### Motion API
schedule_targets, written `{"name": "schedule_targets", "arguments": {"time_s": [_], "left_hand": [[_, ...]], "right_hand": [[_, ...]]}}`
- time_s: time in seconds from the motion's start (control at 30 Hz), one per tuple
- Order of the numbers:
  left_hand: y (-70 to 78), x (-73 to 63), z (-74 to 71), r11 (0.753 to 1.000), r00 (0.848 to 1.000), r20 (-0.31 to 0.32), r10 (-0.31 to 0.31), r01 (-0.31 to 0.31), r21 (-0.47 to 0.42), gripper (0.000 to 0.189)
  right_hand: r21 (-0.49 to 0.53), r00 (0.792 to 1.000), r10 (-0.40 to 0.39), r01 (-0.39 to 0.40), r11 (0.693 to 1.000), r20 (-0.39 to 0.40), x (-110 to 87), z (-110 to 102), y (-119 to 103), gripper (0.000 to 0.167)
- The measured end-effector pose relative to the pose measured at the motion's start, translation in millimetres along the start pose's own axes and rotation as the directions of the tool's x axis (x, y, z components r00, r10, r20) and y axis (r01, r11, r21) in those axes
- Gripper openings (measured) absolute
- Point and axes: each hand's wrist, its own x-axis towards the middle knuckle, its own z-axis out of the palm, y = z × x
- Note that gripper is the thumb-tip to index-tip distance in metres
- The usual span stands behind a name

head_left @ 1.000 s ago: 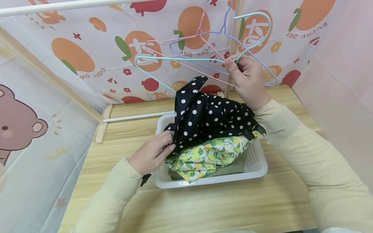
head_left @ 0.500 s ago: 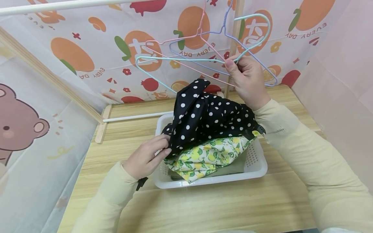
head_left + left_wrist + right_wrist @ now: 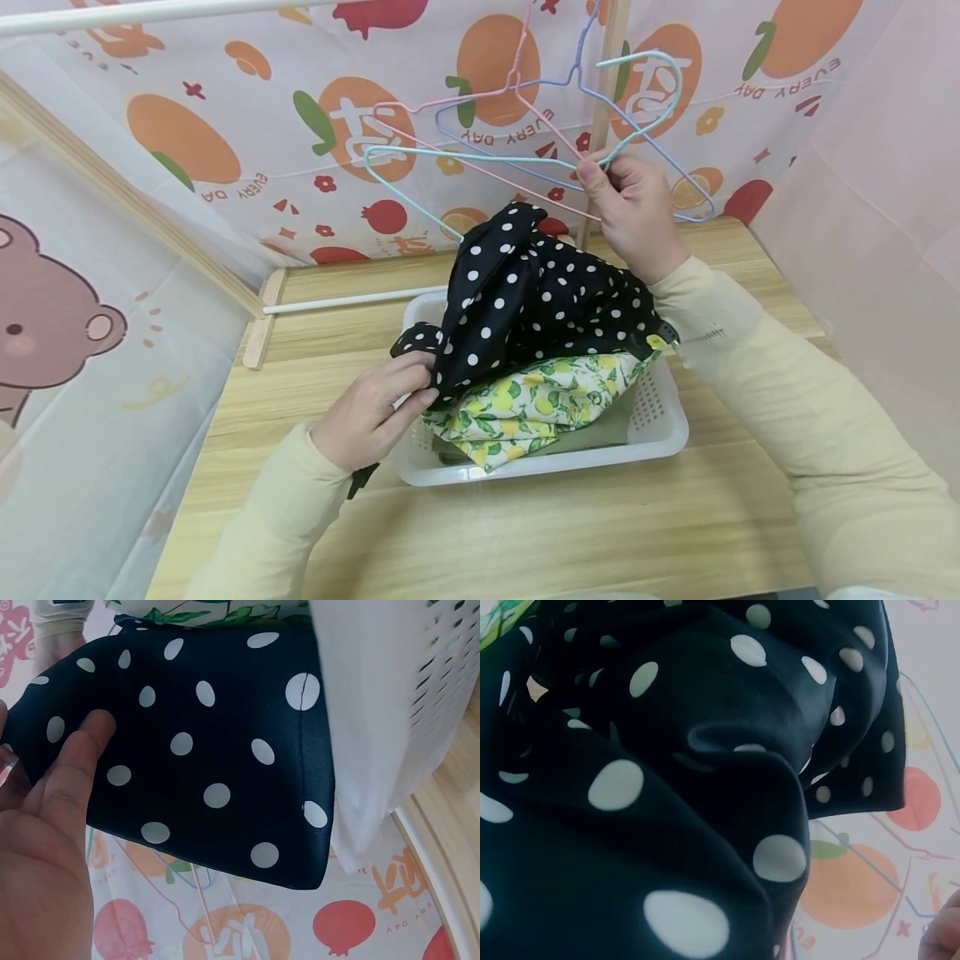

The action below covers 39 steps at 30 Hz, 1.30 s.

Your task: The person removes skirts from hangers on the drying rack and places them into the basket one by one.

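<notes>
A black garment with white dots [image 3: 498,308] lies bunched over the basket, raised toward the mint-green hanger [image 3: 480,156]. My left hand [image 3: 375,408] pinches the garment's left edge between thumb and fingers. In the left wrist view, a flap of the dotted cloth [image 3: 217,761] spreads beside those fingers. High on the right, my right hand [image 3: 637,208] grips the hanger just below its hook. The hanger's lower end goes out of sight behind the garment. Dotted folds [image 3: 705,705] fill most of the right wrist view.
Under the garment, lemon-print cloth [image 3: 525,400] and greenish cloth [image 3: 592,429] lie in a white basket [image 3: 547,468]. Behind hang a pink hanger [image 3: 442,98] and a blue hanger [image 3: 637,121]. A white rod [image 3: 352,300] and a wooden frame [image 3: 150,208] stand at the left of the wooden table [image 3: 585,533].
My left hand has moved left and slightly down with the garment's edge. A dotted fold now shows above that hand. The hanger's hook has dipped, and its left end has shifted right.
</notes>
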Motion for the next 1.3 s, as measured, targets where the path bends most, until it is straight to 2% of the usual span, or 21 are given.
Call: {"name": "schedule_targets", "arguments": {"time_s": [0.13,0.23,0.47,0.57,0.67,0.8,0.93,1.07,1.3], "left_hand": [[-1.3,-2.5,1.0,0.999,0.999,-0.02,0.043,-0.043,-0.001,0.012],[-1.5,-5.3,0.6,0.999,0.998,-0.04,0.052,-0.052,-0.004,0.013],[-4.1,-10.9,0.4,0.998,0.996,-0.077,0.051,-0.053,-0.019,0.015],[-7.4,-12.2,0.5,1.0,0.996,-0.086,0.013,-0.014,-0.009,0.016],[-11.5,-12.4,1.0,0.998,0.995,-0.084,-0.054,0.056,0.017,0.016],[-18.1,-11.2,4.0,0.989,0.99,-0.055,-0.127,0.131,0.066,0.017],[-24.2,-8.9,8.4,0.98,0.986,-0.027,-0.167,0.169,0.102,0.016],[-28.7,-5.1,12.7,0.972,0.978,0.011,-0.209,0.207,0.113,0.013],[-31.2,5.6,20.9,0.963,0.961,0.106,-0.255,0.243,0.118,0.012]], "right_hand": [[-0.005,1.0,0.004,-0.004,1.0,0.001,1.0,-1.7,5.7,0.024],[-0.02,1.0,0.023,-0.023,1.0,-0.003,3.3,-3.6,14.2,0.023],[-0.014,0.99,0.133,-0.134,0.991,-0.044,7.2,-9.2,23.4,0.026],[-0.036,0.991,0.129,-0.13,0.991,-0.041,6.9,-9.8,21.0,0.026],[-0.056,0.996,0.089,-0.09,0.994,-0.024,6.9,-8.5,17.4,0.027],[-0.05,0.998,0.067,-0.067,0.997,0.001,4.5,-6.6,10.6,0.027],[-0.032,0.998,0.053,-0.052,0.998,0.025,-1.7,-3.4,-5.9,0.026],[-0.011,0.999,-0.01,0.011,1.0,0.05,-8.2,1.7,-21.1,0.021],[-0.006,0.99,-0.091,0.092,0.996,0.107,-16.6,9.0,-29.6,0.018]]}}
